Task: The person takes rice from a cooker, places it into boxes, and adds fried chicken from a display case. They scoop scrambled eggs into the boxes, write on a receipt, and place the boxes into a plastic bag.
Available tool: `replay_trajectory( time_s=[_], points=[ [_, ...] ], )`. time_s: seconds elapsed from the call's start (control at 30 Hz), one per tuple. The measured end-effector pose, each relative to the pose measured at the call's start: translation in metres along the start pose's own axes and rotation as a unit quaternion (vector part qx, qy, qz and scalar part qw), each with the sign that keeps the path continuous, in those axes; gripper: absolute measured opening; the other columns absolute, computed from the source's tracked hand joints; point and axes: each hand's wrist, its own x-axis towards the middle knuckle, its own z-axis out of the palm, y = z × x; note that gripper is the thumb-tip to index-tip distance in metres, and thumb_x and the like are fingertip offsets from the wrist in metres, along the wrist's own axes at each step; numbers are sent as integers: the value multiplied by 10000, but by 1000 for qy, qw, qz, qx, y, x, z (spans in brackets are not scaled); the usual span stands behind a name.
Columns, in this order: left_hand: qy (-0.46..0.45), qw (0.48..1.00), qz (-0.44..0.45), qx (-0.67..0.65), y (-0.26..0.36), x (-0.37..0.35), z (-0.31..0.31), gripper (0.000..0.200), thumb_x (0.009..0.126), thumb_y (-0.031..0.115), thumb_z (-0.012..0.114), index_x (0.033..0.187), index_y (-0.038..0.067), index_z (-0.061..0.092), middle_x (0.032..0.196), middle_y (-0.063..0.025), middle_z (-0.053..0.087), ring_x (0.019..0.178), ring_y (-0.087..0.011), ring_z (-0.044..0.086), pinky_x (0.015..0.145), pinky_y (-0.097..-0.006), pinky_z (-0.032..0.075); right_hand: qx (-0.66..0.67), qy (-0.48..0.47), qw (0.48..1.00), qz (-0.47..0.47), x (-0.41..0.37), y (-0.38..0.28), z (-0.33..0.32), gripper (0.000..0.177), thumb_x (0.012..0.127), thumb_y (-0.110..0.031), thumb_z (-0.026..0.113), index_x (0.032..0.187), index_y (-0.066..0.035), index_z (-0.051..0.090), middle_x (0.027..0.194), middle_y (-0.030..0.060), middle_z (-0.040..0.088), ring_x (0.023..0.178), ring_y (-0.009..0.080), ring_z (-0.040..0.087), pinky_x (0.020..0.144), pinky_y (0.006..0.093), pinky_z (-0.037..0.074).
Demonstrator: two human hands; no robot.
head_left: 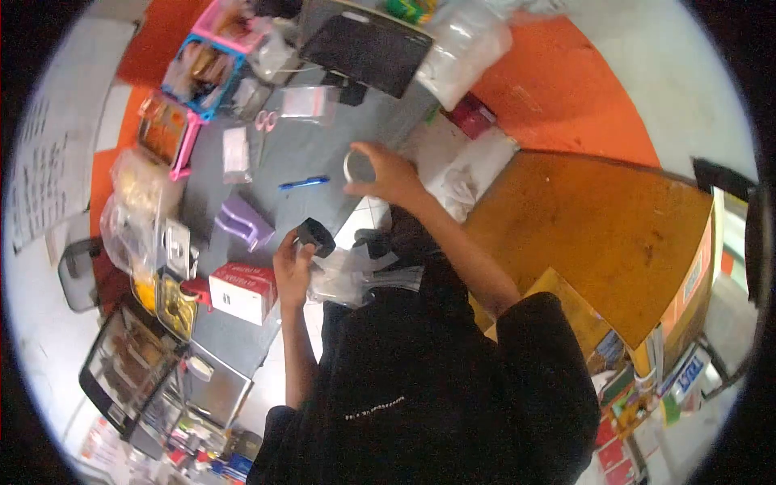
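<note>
Short black cylinder-like piece [319, 234] in my left hand [292, 268], round pale-rimmed piece [347, 167] in my right hand [394, 175].
I judge both light and stiff, the black one perhaps slippery along its side; I'd take each by its outer edge, thumb opposing fingers. My left thumb and fingers are clamped on the black piece, which juts beyond their tips; my right thumb and forefinger pinch opposite edges of the round one, right of the slim blue pen [304, 183]. Whether its grey middle is open, I can't tell.
</note>
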Motion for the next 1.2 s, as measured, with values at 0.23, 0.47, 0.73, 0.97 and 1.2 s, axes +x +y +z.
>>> replay_trajectory(
  time_s=[0.23,0.47,0.73,0.97,1.2],
  points=[
    [168,985,-4,-47,-7,-49,-16,408,870,169,683,1195,-47,563,983,-104,663,860,-135,606,755,-254,472,3,9,998,-55,22,-48,28,747,721,-412,808,1292,-36,509,1214,174,594,1067,256,594,923,367,469],
    [319,941,-37,-109,-39,-97,-46,537,851,253,729,1234,-69,532,1045,-152,641,889,-173,620,771,-272,500,147,-224,954,-133,-72,-152,116,402,806,-208,740,1127,-10,600,1002,119,676,917,173,652,851,326,492],
    [380,902,26,-204,-58,-160,-103,541,910,234,665,1340,-38,478,1232,-184,618,1138,-192,561,994,-303,395,48,-45,990,-127,-6,-191,199,295,798,-164,738,1044,-30,646,824,110,706,747,178,685,693,310,527],
    [470,836,31,-280,-112,-232,-132,423,943,211,564,1302,-12,534,1243,-128,622,1148,-201,537,1016,-330,365,-1,54,991,-122,41,-158,262,229,808,-146,725,982,-24,641,826,120,711,722,225,694,669,335,522],
    [534,799,2,-277,-136,-265,-141,400,942,151,570,1299,-21,521,1114,-112,681,998,-140,591,893,-280,440,-70,61,984,-150,54,-153,279,217,792,-131,732,962,-28,644,788,127,705,707,247,693,643,355,523]
  ],
)
